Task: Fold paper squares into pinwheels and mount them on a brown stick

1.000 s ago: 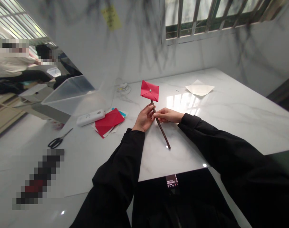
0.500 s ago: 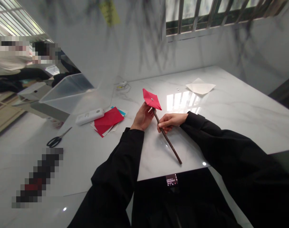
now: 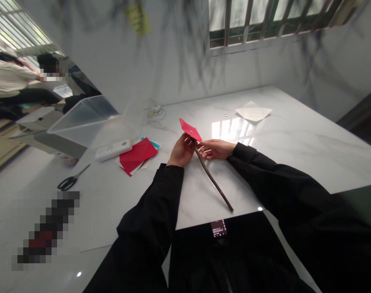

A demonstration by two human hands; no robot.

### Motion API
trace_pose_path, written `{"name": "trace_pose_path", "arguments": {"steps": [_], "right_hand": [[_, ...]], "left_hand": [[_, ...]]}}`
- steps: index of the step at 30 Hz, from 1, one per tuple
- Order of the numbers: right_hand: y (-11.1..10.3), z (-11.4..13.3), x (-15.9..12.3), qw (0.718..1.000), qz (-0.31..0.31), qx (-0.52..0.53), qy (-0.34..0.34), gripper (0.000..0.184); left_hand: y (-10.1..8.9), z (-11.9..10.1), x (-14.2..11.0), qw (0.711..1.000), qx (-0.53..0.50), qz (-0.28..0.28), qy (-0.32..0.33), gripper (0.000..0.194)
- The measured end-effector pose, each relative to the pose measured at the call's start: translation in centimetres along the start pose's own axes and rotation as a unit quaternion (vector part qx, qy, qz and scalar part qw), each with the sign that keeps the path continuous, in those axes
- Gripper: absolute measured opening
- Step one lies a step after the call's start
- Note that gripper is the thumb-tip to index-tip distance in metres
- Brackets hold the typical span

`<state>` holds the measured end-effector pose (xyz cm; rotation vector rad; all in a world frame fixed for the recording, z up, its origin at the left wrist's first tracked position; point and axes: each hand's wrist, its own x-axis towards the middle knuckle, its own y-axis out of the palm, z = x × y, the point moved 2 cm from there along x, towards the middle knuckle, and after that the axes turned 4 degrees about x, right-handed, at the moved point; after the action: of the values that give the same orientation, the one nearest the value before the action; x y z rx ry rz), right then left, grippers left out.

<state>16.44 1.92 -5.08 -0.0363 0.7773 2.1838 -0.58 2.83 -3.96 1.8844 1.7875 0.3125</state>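
A red paper pinwheel (image 3: 190, 130) with a small shiny pin at its centre sits at the upper end of a thin brown stick (image 3: 210, 176). My left hand (image 3: 182, 152) is closed around the stick's top, just under the paper; some of its fingers are hidden behind it. Thumb and forefinger of my right hand (image 3: 217, 149) meet the paper's lower right corner, while the other fingers curl close to the stick. The stick slants down toward the table's front edge.
Left of my hands lie red, white and blue paper sheets (image 3: 138, 156), a white oblong device (image 3: 114, 150) and black-handled scissors (image 3: 70, 182). A clear plastic bin (image 3: 81, 118) stands farther left. Cream paper (image 3: 254, 113) lies at the back right. People (image 3: 10, 77) sit at far left.
My right hand has let go of the stick's middle and moved up to the paper's right corner. The pinwheel has tilted and shifted slightly left. My left hand stays at the stick's top.
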Motion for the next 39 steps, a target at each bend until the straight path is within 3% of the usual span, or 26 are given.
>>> {"name": "trace_pose_path", "arguments": {"steps": [5, 9, 13, 22, 39], "right_hand": [[0.2, 0.5, 0.1, 0.99, -0.086, 0.109, -0.02, 0.027], [0.5, 0.7, 0.1, 0.985, -0.102, 0.137, -0.032, 0.014], [0.7, 0.7, 0.1, 0.981, -0.125, 0.148, -0.033, 0.015], [0.7, 0.6, 0.1, 0.981, -0.119, 0.148, -0.042, 0.015], [0.9, 0.7, -0.3, 0.98, -0.122, 0.145, -0.053, 0.018]], "left_hand": [[0.3, 0.1, -0.1, 0.999, -0.048, -0.021, -0.015, 0.007], [0.3, 0.5, 0.1, 0.999, -0.04, -0.012, -0.021, 0.008], [0.2, 0.9, 0.4, 1.0, -0.023, 0.002, -0.012, 0.012], [-0.2, 1.2, 0.7, 1.0, 0.002, 0.028, -0.012, 0.02], [-0.2, 1.3, 0.8, 0.999, -0.003, 0.01, -0.03, 0.02]]}}
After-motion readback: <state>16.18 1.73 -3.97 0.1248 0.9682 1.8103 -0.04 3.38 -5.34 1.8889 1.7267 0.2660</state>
